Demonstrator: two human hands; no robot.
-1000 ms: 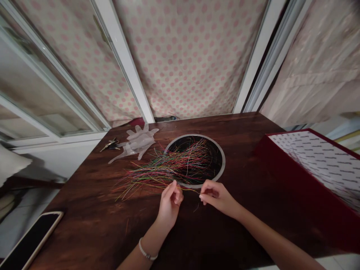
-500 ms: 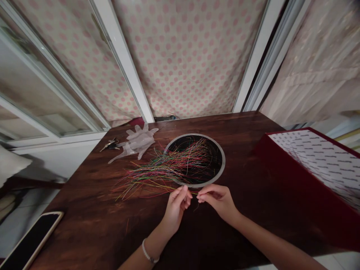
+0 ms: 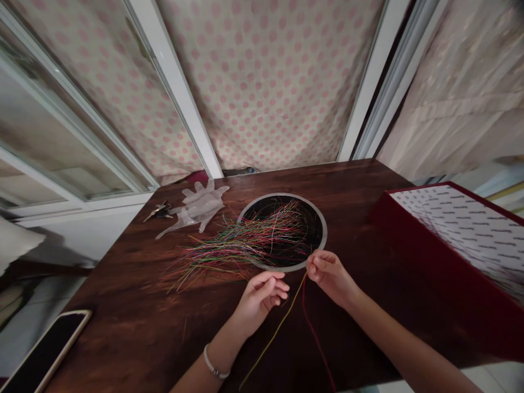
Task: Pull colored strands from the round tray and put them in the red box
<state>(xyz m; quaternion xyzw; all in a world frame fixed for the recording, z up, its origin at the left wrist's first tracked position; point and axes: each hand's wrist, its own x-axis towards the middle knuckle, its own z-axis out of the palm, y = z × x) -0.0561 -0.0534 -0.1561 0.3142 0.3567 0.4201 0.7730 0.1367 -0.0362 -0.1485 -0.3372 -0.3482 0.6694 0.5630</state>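
Observation:
Pinched in my right hand [image 3: 329, 273] are the ends of a yellow wire [image 3: 273, 335] and a red wire [image 3: 313, 327], which hang down toward me and spread apart. My left hand [image 3: 262, 300], with a bead bracelet on its wrist, is beside them with fingers loosely curved and apart, nothing visible in it. Beyond both hands lies a loose bundle of thin, many-coloured wires [image 3: 241, 243]. Part of it rests on a round black plate [image 3: 322, 229] with a pale rim, and the rest fans out leftward on the dark wooden table [image 3: 135, 305].
A clear plastic glove [image 3: 198, 206] and a bunch of keys [image 3: 159, 211] lie at the back left. A phone [image 3: 45, 349] is at the left edge. On the right stands a red box [image 3: 426, 256] with a white patterned lining and thin strands inside.
My right hand has moved up and right, drawing the yellow and red wires out of the bundle; they now hang down toward me. My left hand has opened and let go of them.

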